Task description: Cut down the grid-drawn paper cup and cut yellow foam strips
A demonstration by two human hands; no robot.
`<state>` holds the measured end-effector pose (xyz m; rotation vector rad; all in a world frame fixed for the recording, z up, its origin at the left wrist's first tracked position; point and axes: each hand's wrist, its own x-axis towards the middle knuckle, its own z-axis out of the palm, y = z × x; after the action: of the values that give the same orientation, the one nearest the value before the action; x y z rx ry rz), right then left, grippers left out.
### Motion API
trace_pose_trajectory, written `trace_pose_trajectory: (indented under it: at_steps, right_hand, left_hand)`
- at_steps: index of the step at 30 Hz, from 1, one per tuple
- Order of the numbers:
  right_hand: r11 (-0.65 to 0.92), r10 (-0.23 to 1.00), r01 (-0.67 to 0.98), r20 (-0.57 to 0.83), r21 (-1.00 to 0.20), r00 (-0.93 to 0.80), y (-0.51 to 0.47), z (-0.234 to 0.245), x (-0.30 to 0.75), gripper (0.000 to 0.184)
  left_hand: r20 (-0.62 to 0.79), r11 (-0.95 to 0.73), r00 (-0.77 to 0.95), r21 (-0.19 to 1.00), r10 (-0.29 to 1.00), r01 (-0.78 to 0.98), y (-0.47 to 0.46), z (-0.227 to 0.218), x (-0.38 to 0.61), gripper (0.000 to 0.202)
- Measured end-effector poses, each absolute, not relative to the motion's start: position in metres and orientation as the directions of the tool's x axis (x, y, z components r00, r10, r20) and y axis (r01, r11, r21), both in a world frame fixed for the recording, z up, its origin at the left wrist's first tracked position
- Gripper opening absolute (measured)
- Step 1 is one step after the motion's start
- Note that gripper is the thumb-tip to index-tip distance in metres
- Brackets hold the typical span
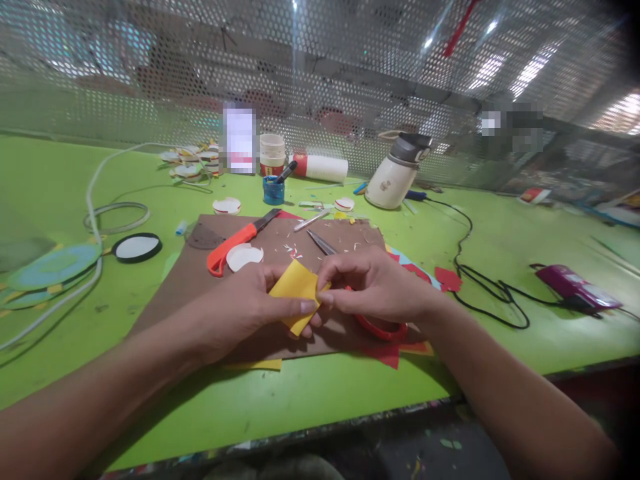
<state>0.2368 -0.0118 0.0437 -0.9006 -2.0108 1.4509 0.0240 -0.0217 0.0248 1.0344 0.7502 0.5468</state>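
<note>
A folded yellow paper piece [295, 287] is held just above the brown cardboard sheet [200, 267] on the green table [75, 373]. My left hand [250, 308] grips the paper from below and left, thumb on top. My right hand [373, 283] pinches its right corner with thumb and fingers closed. Red-handled scissors [383, 328] lie under my right hand, their blades pointing up-left from behind the fingers.
An orange utility knife [235, 245] and a white disc [243, 257] lie on the cardboard. Behind it are a blue glue pot [273, 190], a white flask [395, 177], paper cups and a roll. A black cable [475, 280] runs to a magenta tool [575, 287]; mesh wall behind.
</note>
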Motion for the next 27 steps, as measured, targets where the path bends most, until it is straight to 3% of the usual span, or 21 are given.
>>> trace_pose_trajectory:
  at_steps: [12,19,27]
  right_hand:
    - [0.205,0.789,0.175,0.057,-0.963,-0.612,-0.0129,0.0434,0.2313,0.015]
    - [0.141,0.778,0.186,-0.007,-0.972,-0.628,-0.0130,0.0464,0.2318,0.049]
    - [0.140,0.777,0.210,-0.024,-0.968,-0.629,-0.0134,0.0455,0.2313,0.058]
  left_hand:
    - [-0.273,0.430,0.657,0.899,0.703,-0.086,-0.0230,0.0229,0.0242,0.014]
    - [-0.283,0.409,0.652,0.911,0.704,-0.046,-0.0222,0.0200,0.0238,0.016]
    - [-0.289,0.359,0.643,0.933,0.709,0.024,-0.0226,0.0208,0.0237,0.014]
